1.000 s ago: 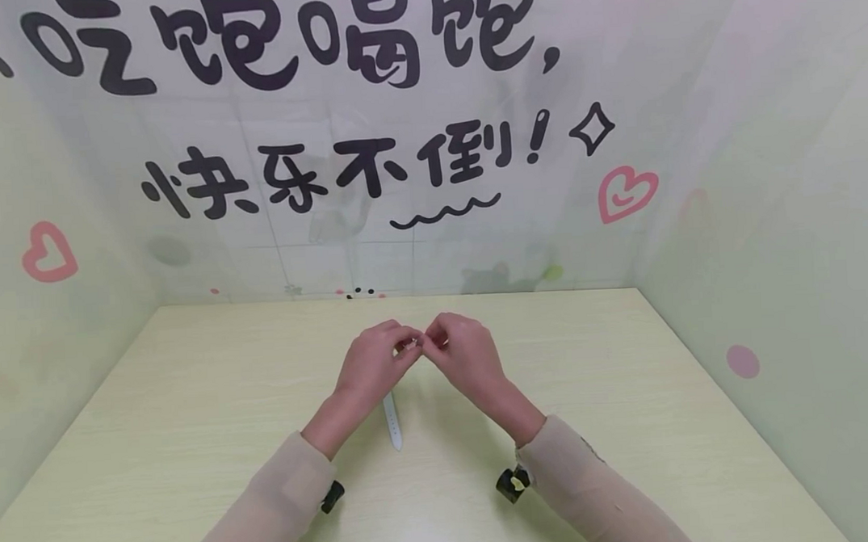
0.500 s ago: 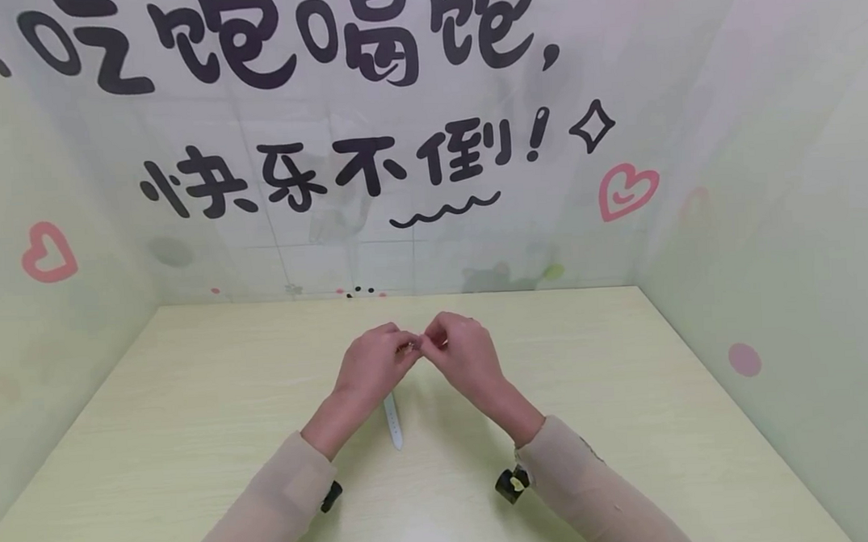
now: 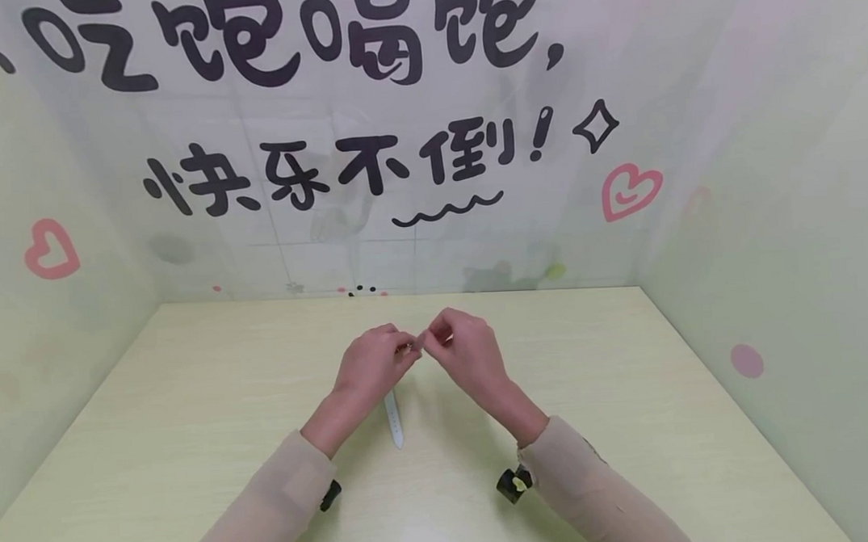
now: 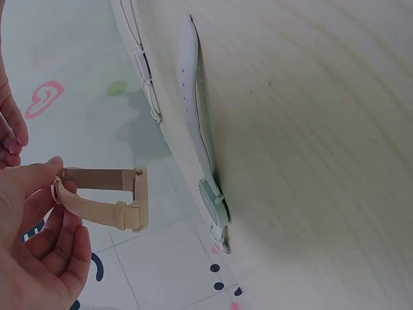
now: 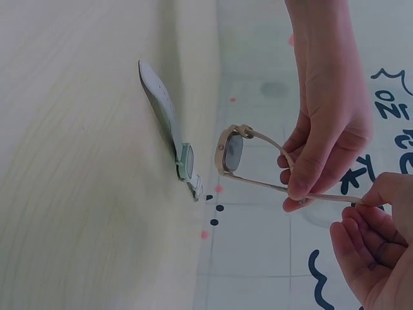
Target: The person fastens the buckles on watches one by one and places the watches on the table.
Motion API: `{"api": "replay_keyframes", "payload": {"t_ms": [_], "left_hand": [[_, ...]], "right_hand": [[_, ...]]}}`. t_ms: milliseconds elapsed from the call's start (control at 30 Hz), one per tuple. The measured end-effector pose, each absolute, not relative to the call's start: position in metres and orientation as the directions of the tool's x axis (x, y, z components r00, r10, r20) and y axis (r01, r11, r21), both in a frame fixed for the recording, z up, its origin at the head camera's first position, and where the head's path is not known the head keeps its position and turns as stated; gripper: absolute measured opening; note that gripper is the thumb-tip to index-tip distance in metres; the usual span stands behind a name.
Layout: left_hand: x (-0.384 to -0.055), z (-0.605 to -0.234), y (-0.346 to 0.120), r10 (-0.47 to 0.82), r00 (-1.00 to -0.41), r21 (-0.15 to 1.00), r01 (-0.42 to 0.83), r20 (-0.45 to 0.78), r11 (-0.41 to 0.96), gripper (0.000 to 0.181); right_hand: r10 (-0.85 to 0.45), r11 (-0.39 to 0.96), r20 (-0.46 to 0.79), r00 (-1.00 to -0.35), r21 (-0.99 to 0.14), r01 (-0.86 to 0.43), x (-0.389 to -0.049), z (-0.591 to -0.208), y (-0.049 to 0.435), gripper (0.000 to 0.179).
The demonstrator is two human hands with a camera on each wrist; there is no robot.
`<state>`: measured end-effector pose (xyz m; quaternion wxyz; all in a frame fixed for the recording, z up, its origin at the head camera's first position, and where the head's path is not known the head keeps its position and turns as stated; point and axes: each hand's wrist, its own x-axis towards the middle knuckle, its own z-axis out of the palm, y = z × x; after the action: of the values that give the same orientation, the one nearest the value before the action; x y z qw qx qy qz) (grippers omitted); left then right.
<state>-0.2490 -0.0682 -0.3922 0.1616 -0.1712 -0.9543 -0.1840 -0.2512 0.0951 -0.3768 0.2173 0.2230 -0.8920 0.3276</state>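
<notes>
A beige wristwatch with a rectangular case hangs above the table, its strap bent into a loop. My left hand pinches the strap at the buckle, as the left wrist view shows the left hand up close. The right hand pinches the strap's free end between thumb and index finger. In the head view, the right hand hides most of that strap end, and the case is hidden. A second wristwatch, with a green case and pale strap, lies on the table below the hands.
The pale wooden table meets printed walls at the back and sides. In the left wrist view a slim, pale strap-like thing lies along the table's far edge, too unclear to name. Dark wrist cameras hang under both sleeves.
My right hand has drawn slightly to the right, and a bit more of the beige strap shows between the fingertips. The left hand and the green-cased wristwatch have barely moved.
</notes>
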Motion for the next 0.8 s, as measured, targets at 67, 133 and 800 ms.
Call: {"api": "replay_keyframes", "payload": {"t_ms": [67,133,800], "left_hand": [[-0.2489,-0.3923,-0.0686,0.265,-0.891,0.301,0.384,0.37,0.873,0.015],[-0.249,-0.3926,-0.0689,0.264,-0.893,0.298,0.381,0.366,0.875,0.015],[-0.2514,-0.3873,-0.0709,0.27,-0.904,0.277,0.367,0.333,0.888,0.015]], "right_hand": [[-0.248,0.678,0.537,-0.806,-0.498,-0.541,-0.2511,-0.3761,0.0959,0.006],[-0.242,0.669,0.541,-0.805,-0.508,-0.543,-0.2511,-0.3755,0.0968,0.006],[-0.173,0.6,0.53,-0.83,-0.612,-0.516,-0.2535,-0.3756,0.0997,0.005]]}}
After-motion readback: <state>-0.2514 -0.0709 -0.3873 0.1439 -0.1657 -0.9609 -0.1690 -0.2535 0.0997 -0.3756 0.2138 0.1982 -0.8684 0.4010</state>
